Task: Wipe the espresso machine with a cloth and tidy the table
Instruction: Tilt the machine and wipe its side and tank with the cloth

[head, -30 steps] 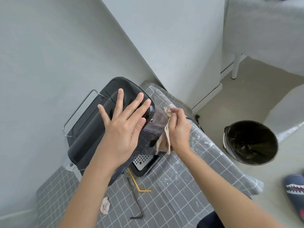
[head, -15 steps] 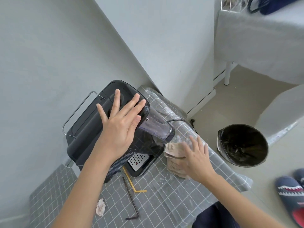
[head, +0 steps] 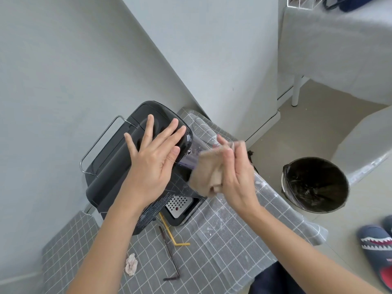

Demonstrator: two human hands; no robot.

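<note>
On the bench [head: 222,240], draped in a grey checked covering, a black espresso machine [head: 118,166] stands pushed into the corner where two pale walls meet. The left hand [head: 152,164] lies flat on its glossy top, fingers [head: 148,128] spread apart and gripping nothing. Against the machine's right side, by the clear tank [head: 195,151], the right hand [head: 235,177] has its fingers closed round a bunched beige cloth [head: 205,175]; the cloth is blurred, so whether it touches the tank cannot be told. Below it the perforated drip tray [head: 179,205] shows at the machine's base. In front of the machine lie a yellow bent straw [head: 169,232] and, beside it, a dark bent straw [head: 169,255], their upper ends close together by the tray. A crumpled scrap of tissue [head: 131,265] sits well to the left of them near the left forearm. White specks dust the covering. On the floor to the right stands an open bin [head: 314,183] with a black liner, and slippers [head: 375,247] show at the lower right edge.
</note>
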